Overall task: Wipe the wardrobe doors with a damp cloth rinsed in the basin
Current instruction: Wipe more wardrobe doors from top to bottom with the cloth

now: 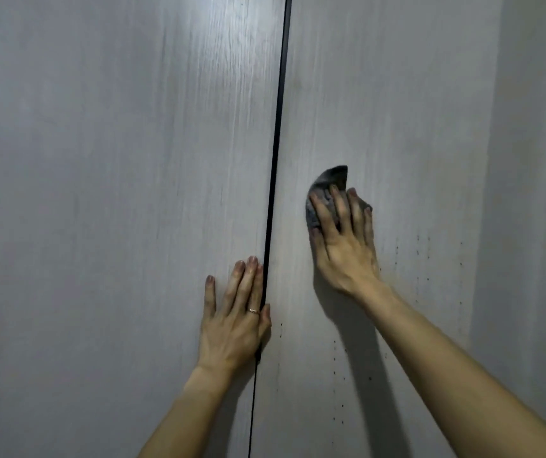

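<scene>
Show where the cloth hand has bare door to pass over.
Free: the right door above the cloth, between the dark gap and the side wall; the left door above and left of the left hand. Crowded: by the gap, where left hand and right hand sit close.

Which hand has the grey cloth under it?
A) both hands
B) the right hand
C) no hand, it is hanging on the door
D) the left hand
B: the right hand presses the grey cloth against the right door with spread fingers, while the left hand lies bare and flat on the left door, beside the dark gap.
</scene>
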Available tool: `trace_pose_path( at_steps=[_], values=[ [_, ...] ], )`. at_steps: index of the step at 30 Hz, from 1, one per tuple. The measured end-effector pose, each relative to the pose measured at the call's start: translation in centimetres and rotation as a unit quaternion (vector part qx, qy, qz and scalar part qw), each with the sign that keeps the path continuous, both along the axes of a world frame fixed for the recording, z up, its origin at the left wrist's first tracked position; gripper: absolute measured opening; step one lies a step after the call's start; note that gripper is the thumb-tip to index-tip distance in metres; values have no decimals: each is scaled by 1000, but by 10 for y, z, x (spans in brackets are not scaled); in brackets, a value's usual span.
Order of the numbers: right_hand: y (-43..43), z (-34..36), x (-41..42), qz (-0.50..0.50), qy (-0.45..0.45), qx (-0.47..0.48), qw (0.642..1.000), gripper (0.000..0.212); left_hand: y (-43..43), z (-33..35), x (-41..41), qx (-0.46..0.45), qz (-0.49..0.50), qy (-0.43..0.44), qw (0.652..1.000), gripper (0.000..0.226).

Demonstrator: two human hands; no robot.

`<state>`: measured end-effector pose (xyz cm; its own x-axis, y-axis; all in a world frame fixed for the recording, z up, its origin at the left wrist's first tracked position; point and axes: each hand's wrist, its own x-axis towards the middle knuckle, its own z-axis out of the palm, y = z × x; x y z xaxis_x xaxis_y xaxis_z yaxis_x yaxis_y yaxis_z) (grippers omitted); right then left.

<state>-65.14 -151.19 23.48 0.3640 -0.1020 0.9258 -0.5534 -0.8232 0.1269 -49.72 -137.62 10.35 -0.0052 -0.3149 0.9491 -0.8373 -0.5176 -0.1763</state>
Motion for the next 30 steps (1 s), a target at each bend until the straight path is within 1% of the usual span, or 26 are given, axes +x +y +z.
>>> trace_pose_path(
  at_steps=[2, 4, 5, 6, 7, 8, 11, 13, 15, 16, 17, 19, 20, 21, 23, 27, 29, 30],
  values=[
    [1, -50, 2, 3, -9, -3, 1000, 61, -1, 1, -1, 0, -3, 3, 1000, 66],
    [2, -117, -5, 5, 41, -22, 999, 60, -1, 0, -3, -3, -3, 13, 1000, 66],
    [1, -142, -13, 1, 67, -35, 997, 60, -1, -1, -5, -5, -1, 14, 1000, 65],
    [-4, -149, -19, 1, 88, -45, 995, 59, -1, -1, -6, -5, 2, 14, 1000, 65],
    [-11, -140, -23, 7, 103, -52, 993, 59, -1, -2, -6, -4, 5, 14, 1000, 65],
    [-15, -121, -25, 8, 100, -54, 994, 59, -2, -2, -7, -3, 6, 16, 1000, 65],
    [-22, -37, -24, 7, 27, 5, 1000, 59, -6, -5, -7, -16, 3, 32, 999, 66],
    [-30, 2, -26, 8, -18, 27, 999, 60, -10, -6, -8, -25, -1, 39, 999, 66],
    [-30, -6, -25, 15, -47, 23, 999, 61, -9, -7, -8, -30, -5, 45, 998, 66],
    [-30, -29, -26, 20, -51, 27, 998, 62, -9, -7, -8, -32, -9, 51, 998, 65],
    [-32, -59, -29, 23, -41, 31, 998, 64, -11, -8, -11, -40, -14, 60, 997, 65],
    [-34, -126, -41, 22, 8, 23, 999, 64, -14, -9, -17, -56, -21, 85, 995, 65],
    [-38, -149, -50, 18, 32, 13, 999, 63, -16, -11, -22, -61, -22, 100, 993, 64],
    [-44, -155, -56, 18, 51, 3, 999, 62, -16, -11, -24, -66, -26, 112, 991, 64],
    [-54, -124, -61, 22, 50, -2, 998, 61, -17, -13, -25, -71, -34, 132, 988, 63],
    [-66, -22, -61, 12, -51, 43, 998, 60, -21, -14, -25, -81, -33, 142, 986, 62],
    [-70, -9, -61, 11, -74, 47, 996, 59, -23, -15, -25, -90, -32, 139, 986, 62],
    [-70, -17, -61, 15, -83, 53, 995, 59, -24, -15, -24, -90, -31, 141, 985, 62]
  ],
)
